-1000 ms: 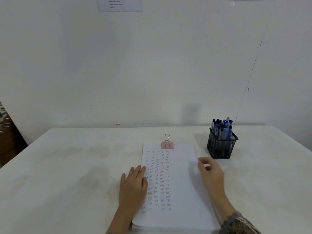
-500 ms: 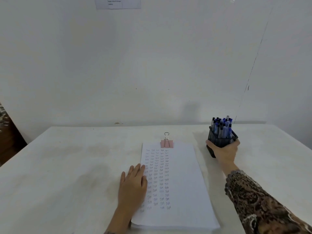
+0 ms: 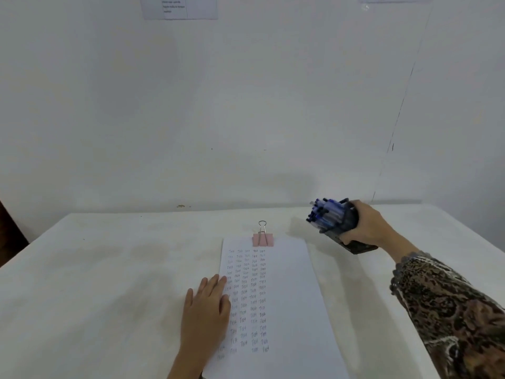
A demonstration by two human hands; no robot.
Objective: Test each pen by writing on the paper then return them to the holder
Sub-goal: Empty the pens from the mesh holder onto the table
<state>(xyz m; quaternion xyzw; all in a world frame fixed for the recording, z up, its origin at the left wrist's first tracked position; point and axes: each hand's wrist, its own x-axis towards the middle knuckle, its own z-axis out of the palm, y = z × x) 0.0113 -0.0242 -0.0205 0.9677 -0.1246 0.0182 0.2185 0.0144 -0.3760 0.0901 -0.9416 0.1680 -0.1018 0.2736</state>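
A white paper stack (image 3: 289,296) lies in front of me, with several columns of small written words on its left half. My left hand (image 3: 206,310) rests flat on the paper's left edge, fingers apart. My right hand (image 3: 366,228) grips the black mesh pen holder (image 3: 345,237) and holds it above the table, tipped over to the left. Several blue pens (image 3: 326,213) stick out of the holder's mouth toward the left, over the table just right of the paper's top corner.
A pink binder clip (image 3: 263,239) clamps the paper's top edge. The white table (image 3: 109,283) ends at a white wall behind. A dark piece of furniture (image 3: 11,228) stands past the table's left edge. Printed sheets (image 3: 179,6) hang high on the wall.
My right hand went from beside the paper to the pen holder, gripped it, lifted it and tipped it to the left. My left hand has stayed on the paper.
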